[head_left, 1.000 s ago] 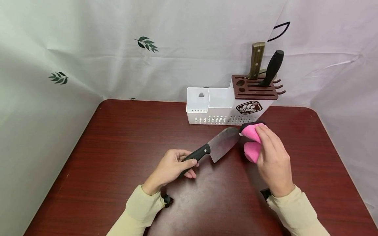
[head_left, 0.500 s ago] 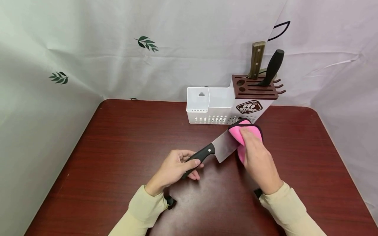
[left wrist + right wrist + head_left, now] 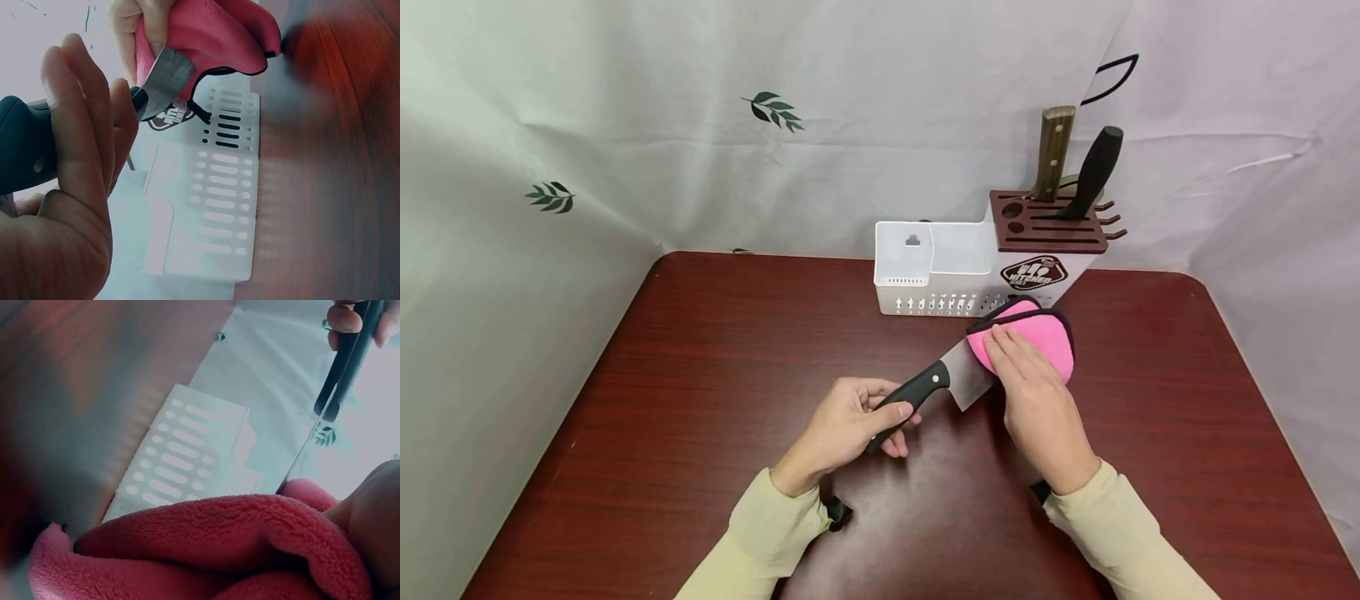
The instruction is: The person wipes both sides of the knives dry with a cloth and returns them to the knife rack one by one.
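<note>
My left hand (image 3: 835, 429) grips the black handle of a broad-bladed kitchen knife (image 3: 913, 393), thumb on top, with the blade angled away to the right above the table. A pink cloth (image 3: 1047, 340) with black edging is folded over the far part of the blade, hiding the tip. My right hand (image 3: 1045, 412) holds this cloth around the blade, fingers on top. In the left wrist view, the right thumb lies below the fold near the bare steel blade (image 3: 167, 81). Thick pink fleece folds (image 3: 206, 531) fill the lower part of the right wrist view.
Just behind the cloth stands a white perforated knife holder (image 3: 925, 296) with a brown slotted top (image 3: 1048, 237). A wooden-handled knife (image 3: 1052, 154) and a black-handled one (image 3: 1093, 171) stand in it. The dark red table (image 3: 715, 350) backs onto a pale curtain (image 3: 850, 167).
My right hand has moved left with the cloth, from the knife's tip over the blade toward the handle. My left hand and the knife have shifted slightly right.
</note>
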The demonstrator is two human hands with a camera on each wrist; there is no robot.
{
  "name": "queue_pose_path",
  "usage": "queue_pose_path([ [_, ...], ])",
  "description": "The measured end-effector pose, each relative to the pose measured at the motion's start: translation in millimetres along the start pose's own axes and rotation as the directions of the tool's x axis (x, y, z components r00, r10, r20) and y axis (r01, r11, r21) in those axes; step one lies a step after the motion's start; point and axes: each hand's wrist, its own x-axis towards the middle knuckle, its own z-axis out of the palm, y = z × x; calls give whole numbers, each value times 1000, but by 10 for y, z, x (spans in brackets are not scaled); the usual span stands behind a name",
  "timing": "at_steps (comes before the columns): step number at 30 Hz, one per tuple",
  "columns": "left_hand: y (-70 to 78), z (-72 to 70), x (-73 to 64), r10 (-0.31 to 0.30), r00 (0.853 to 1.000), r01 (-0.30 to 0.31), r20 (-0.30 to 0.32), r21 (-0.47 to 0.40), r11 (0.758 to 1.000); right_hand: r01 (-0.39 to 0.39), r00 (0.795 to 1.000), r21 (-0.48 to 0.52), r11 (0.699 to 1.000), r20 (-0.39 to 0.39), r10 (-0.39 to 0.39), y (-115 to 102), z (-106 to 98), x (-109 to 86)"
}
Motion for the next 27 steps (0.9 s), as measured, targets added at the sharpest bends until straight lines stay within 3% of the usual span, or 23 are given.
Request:
queue_pose_path([
  [7,9,4,20,-3,1000,3,-6,-15,1000,97,995,12,995,6,-97,-4,-13,-10],
  [16,20,-45,-2,-25,998,22,-52,-55,998,246,967,102,964,47,-252,121,-72,-92],
  [21,16,-64,-8,-13,999,11,-42,-62,998,257,963,138,957,49,-266,183,-113,-126],
  [27,12,-75,-5,-4,1000,4,-17,-37,999,207,977,105,973,24,-211,203,-100,-127],
])
